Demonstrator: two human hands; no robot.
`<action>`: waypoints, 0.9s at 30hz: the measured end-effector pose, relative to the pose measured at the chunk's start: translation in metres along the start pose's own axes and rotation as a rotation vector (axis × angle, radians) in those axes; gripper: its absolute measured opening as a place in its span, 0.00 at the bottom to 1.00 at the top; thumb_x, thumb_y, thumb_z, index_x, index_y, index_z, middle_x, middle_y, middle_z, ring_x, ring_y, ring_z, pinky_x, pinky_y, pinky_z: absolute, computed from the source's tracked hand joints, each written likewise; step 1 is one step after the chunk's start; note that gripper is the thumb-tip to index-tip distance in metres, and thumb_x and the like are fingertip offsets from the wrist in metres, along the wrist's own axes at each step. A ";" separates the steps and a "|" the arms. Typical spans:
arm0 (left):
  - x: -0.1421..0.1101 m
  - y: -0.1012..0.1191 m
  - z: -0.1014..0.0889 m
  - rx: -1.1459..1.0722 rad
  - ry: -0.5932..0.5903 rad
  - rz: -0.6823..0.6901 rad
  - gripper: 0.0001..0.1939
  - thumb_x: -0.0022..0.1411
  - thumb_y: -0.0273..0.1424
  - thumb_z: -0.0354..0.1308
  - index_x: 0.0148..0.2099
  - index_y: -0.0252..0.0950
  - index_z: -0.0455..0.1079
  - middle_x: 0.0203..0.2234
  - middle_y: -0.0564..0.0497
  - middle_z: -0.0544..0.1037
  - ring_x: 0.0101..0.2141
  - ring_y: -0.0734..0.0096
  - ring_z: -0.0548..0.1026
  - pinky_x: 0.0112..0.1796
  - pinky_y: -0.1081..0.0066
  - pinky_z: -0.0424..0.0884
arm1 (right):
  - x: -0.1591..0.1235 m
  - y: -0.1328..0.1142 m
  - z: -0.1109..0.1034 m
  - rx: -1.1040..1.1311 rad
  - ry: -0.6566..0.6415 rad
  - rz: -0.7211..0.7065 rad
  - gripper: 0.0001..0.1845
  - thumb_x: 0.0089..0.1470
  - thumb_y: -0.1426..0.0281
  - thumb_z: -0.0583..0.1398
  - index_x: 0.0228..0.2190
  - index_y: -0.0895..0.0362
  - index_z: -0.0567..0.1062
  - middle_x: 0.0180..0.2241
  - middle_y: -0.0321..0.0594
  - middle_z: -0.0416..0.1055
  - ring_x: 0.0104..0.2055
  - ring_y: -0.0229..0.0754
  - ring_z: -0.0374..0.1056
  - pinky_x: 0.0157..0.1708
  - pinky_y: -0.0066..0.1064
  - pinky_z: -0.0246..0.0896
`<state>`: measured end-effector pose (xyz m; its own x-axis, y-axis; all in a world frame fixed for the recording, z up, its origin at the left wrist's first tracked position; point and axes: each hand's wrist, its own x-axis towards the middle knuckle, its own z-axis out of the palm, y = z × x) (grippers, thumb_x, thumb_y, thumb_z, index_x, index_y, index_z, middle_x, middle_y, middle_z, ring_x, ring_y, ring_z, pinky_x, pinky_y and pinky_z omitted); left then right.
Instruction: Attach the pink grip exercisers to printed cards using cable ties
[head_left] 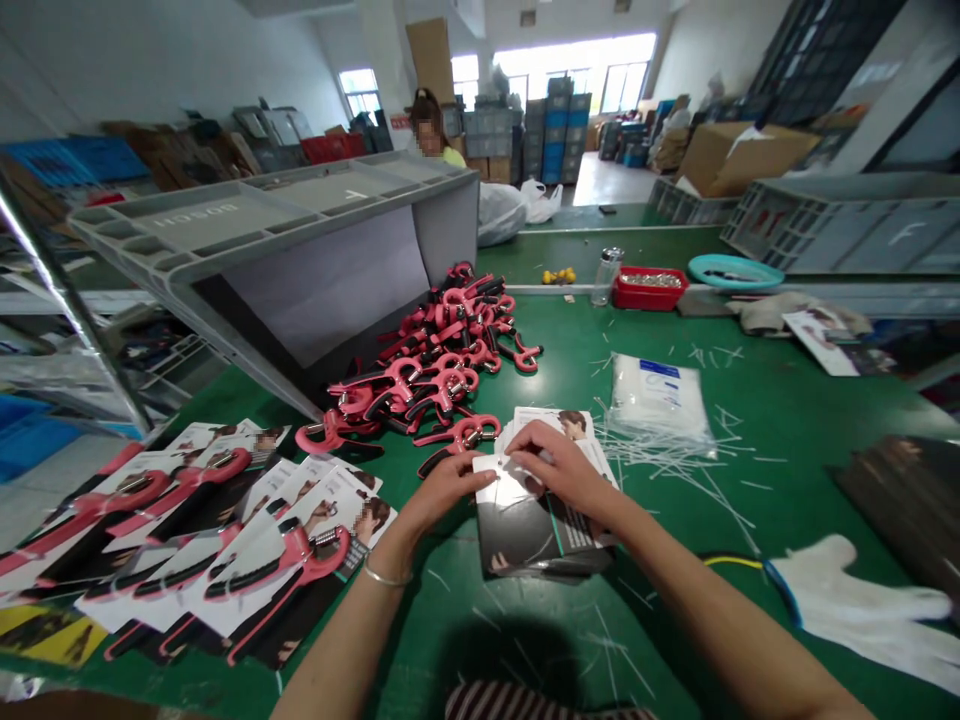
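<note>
A stack of printed cards (517,535), black and white with a photo of a person, lies on the green table before me. My left hand (448,488) pinches the left edge of the top card, its thumb on the white corner. Bent over that card near its small hole, my right hand (559,465) has its fingertips pressed together; what they hold, if anything, is too small to name. Just beyond my left hand lies a pink and black hand grip strengthener (466,432), part of a heap. Thin white cable ties (660,455) are scattered to the right.
A tipped grey crate (300,215) stands behind the heap. Cards with hand grips (296,560) on them overlap at left. A bag of cable ties (660,395), a red tray (649,288), a glass jar (606,278) and a white glove (847,590) lie to the right.
</note>
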<state>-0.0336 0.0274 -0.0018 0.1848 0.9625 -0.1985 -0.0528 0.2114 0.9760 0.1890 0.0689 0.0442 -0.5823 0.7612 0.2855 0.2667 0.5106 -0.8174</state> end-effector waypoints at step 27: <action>0.015 0.001 -0.040 1.178 0.372 0.226 0.09 0.62 0.30 0.56 0.43 0.35 0.73 0.38 0.41 0.78 0.43 0.54 0.73 0.45 0.61 0.67 | -0.081 0.037 -0.047 -0.313 0.250 0.140 0.10 0.63 0.66 0.54 0.42 0.52 0.73 0.43 0.43 0.74 0.48 0.50 0.67 0.50 0.47 0.58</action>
<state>-0.0699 0.0492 -0.0077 -0.0118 0.9875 0.1573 0.8957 -0.0595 0.4406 0.2822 0.0445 0.0141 -0.3298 0.8859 0.3262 0.5726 0.4625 -0.6769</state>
